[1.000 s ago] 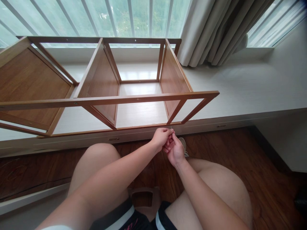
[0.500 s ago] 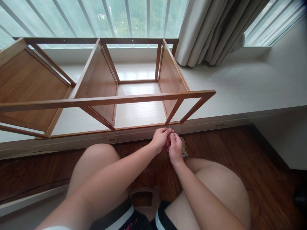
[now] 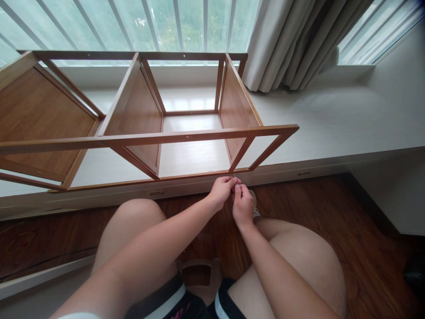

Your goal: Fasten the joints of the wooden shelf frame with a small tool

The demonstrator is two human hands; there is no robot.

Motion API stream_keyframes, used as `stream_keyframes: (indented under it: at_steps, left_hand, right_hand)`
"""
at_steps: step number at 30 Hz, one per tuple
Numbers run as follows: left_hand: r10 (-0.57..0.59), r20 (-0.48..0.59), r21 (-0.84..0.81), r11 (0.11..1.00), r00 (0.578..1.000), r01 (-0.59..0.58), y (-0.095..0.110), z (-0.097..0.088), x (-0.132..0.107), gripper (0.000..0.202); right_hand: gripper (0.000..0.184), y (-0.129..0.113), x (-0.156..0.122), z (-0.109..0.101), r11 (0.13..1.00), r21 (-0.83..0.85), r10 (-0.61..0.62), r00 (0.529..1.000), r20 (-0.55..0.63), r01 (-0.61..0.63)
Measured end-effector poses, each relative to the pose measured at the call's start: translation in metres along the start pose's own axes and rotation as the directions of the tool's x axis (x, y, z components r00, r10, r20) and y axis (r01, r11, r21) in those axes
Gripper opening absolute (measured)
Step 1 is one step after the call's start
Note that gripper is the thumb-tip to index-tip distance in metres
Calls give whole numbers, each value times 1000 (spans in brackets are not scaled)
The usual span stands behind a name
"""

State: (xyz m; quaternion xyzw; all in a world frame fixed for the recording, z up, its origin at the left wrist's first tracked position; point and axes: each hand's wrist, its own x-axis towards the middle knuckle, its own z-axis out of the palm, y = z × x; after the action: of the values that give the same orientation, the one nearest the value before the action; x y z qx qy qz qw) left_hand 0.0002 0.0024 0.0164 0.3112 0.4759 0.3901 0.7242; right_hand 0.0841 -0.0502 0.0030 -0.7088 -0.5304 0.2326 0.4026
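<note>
- Head view: just right of the middle of the frame, the left hand's [image 3: 222,191] thumb and fingertips are pinched together on a thin pale piece [image 3: 234,174], too small to name.
- The right hand [image 3: 243,207] is just beside it, thumb and fingers curled together near the piece's lower end; I cannot tell whether they clamp it.
- The piece points up to the lower front rail of the wooden frame [image 3: 148,140], near the foot of its right-hand panel; contact is unclear.
- The wooden frame, with three upright panels, spans the left and centre, resting on a white ledge [image 3: 332,119].
- Top of the picture: a barred window [image 3: 192,29], with a grey curtain [image 3: 277,44] right of it.
- Bottom centre: a stool [image 3: 215,277] between the person's legs, above dark wood flooring [image 3: 305,204].
</note>
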Motion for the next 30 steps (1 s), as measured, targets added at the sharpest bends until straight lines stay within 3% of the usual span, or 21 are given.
stream_keyframes:
  at_steps: [7,16,20,23,26,30]
  left_hand:
    - [1,1,-35,999,1000,-1,-4,-4,5,25]
    - [10,21,-36,999,1000,-9,-3,-6,5,27]
    - [20,27,-29,999,999,-20,-3,-6,5,27]
    - [33,60,-30,999,998,-32,-4,-6,5,29]
    - [38,125,-33,999,991,-34,-6,-7,4,31]
    - [3,168,-38,999,986,4,-6,-8,3,33]
  right_hand:
    - [41,1,1,2,980,-197,-29,1000,-5,27]
    - [38,4,5,7,999,-48,-27,999,-35,25]
    - [37,2,7,10,989,149,23,999,-49,-15]
    - [36,1,8,15,908,409,105,994,-9,-92]
    - [35,1,9,21,747,635,184,979,88,-197]
    - [33,1,8,24,550,765,251,940,230,-334]
